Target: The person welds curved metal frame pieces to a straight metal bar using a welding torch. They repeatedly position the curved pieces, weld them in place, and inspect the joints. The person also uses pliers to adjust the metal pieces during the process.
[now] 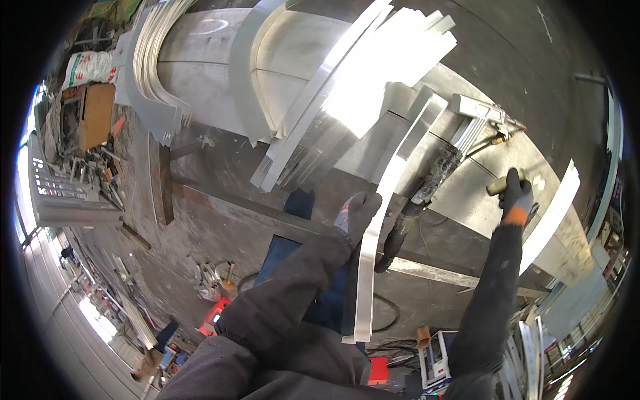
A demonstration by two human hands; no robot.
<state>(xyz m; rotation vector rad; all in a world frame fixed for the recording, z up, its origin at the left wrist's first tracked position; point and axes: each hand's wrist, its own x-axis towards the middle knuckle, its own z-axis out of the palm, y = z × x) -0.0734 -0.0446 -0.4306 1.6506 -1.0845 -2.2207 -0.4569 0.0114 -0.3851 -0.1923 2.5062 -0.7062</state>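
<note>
Silvery worktop point(460, 217), left hand point(360, 212) round a metal strip point(393, 175), right hand point(516, 195) round a small olive block point(496, 187).

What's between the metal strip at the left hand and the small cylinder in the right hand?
In the head view, a long black tool and, right of it, exposed metal sheet lie between the metal strip and small cylinder.

The left hand point(360, 212) holds a metal strip point(368, 267) (long, shiny).

In my view, the right hand point(515, 195) hid part of an olive object point(495, 187); the upper edge cropped the curved strips point(148, 50).
</note>
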